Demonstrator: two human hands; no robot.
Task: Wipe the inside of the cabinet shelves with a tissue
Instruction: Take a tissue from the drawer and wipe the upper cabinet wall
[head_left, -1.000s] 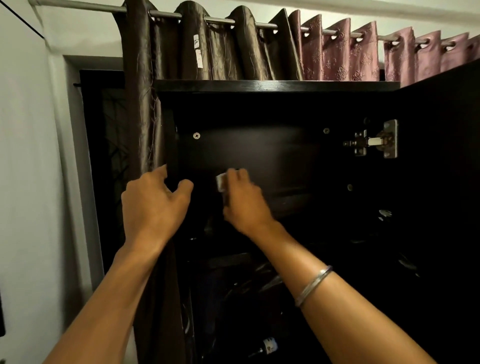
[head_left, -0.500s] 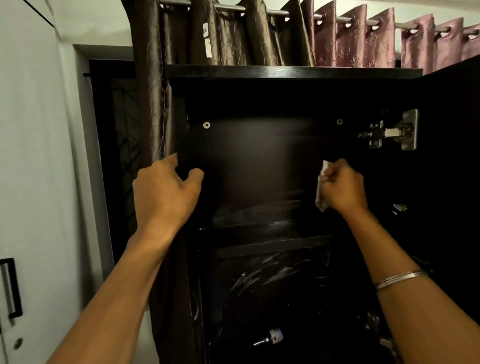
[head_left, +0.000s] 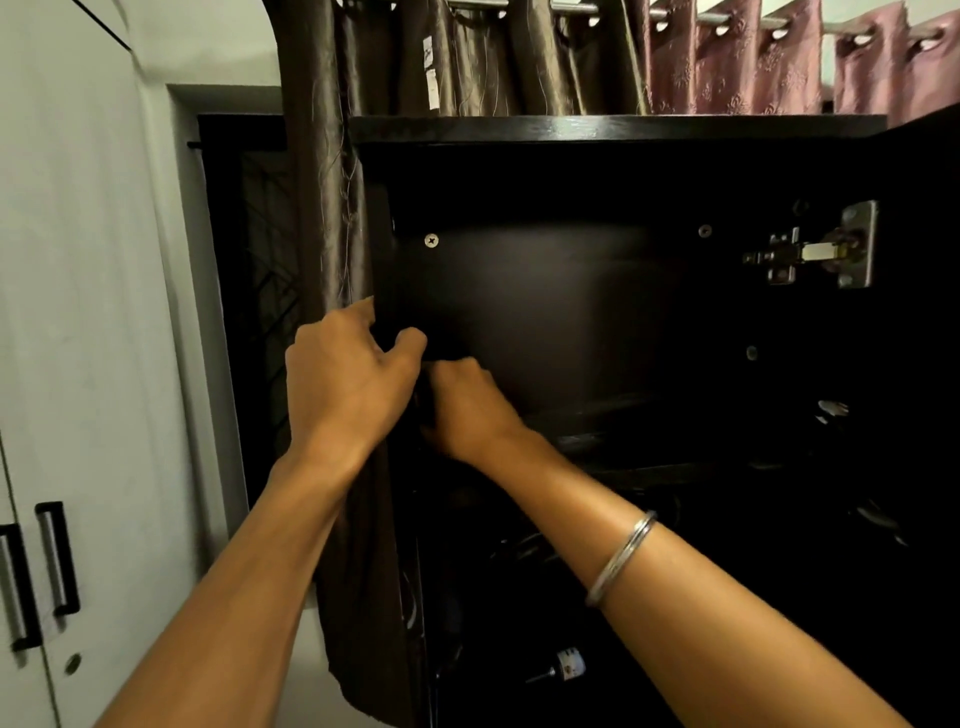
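At centre frame the left hand (head_left: 348, 384) clasps the cabinet (head_left: 613, 127) side edge while the right hand (head_left: 467, 410), grip curled, tissue hidden, should press evenly into the shelf's left corner.

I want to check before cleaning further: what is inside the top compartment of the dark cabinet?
Only the right hand is inside the top compartment, at its left end, beside the left hand gripping the side panel. The tissue is hidden. The right corner is too dark to judge.
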